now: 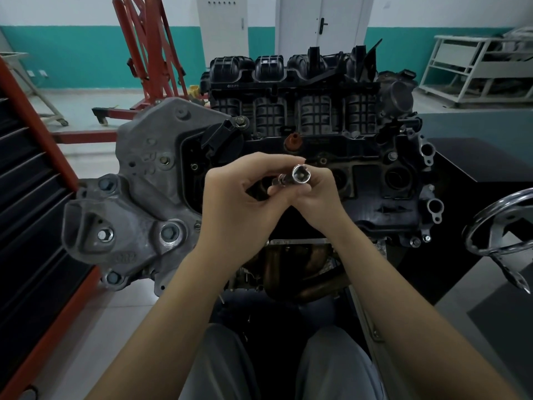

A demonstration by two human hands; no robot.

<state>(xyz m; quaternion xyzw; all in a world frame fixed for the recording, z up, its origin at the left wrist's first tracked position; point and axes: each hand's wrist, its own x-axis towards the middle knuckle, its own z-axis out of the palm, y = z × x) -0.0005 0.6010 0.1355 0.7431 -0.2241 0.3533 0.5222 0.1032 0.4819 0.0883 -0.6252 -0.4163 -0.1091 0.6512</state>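
- Chrome socket, open end toward the camera, is held between both hands, over the engine's near edge.
- The left hand pinches its shaft end; the right hand curls round the barrel.
- Beyond: black intake manifold.

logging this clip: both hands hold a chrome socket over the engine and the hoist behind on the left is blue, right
No: the head view shows the hoist is red, not blue. The rest holds: the left hand and the right hand hold the chrome socket over the engine.
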